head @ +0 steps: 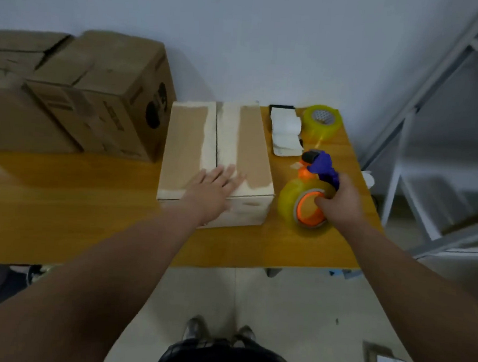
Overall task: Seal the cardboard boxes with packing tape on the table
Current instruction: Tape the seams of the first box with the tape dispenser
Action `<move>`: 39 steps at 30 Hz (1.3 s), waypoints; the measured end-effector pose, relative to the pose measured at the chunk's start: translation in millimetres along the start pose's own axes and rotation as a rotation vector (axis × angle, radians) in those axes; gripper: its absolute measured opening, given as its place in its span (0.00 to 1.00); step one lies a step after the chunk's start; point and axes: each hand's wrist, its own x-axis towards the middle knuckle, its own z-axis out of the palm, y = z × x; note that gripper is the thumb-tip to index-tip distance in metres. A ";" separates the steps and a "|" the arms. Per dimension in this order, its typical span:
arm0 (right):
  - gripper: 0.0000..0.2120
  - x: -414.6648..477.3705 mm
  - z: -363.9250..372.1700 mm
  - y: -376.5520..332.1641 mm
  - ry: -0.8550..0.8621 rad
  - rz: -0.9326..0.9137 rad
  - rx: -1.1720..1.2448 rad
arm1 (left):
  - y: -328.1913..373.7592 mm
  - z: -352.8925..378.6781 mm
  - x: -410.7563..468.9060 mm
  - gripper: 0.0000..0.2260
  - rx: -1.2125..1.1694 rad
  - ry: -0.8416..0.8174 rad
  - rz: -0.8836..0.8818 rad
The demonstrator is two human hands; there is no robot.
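Pale grey wall (268, 42) fills the 12 o'clock half; light tiled floor (253, 299) at 6. Yellow wooden desk (61, 226) spans left to centre-right. Grey metal rack (431, 136) stands at 3 o'clock, beside the desk end. Pile of brown boxes (97, 102) sits on the desk at 10 o'clock, against the wall. Pale cardboard box (187, 138) sits mid-desk, flaps down, centre seam visible, touching the pile's right side. Left hand (215, 185) lies flat, fingers straight, on the box top near its front edge. Right hand (340, 198) grips the tape dispenser (309, 204) at 3 o'clock of the box; desk contact unclear. Spare tape roll (321, 120) and white folded wad (285, 133) at 1 o'clock.
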 end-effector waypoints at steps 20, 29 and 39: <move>0.40 -22.3 55.5 -135.7 -0.053 -0.525 0.004 | -26.8 -113.6 -57.8 0.08 -1.750 0.230 -0.357; 0.46 -33.2 55.9 -144.7 -0.268 -0.656 -0.063 | -68.2 -146.4 -69.6 0.11 -0.999 0.168 -0.263; 0.35 -29.9 29.6 -150.8 -0.360 -0.796 -0.581 | -124.0 -108.0 -85.1 0.09 -1.093 0.120 -0.313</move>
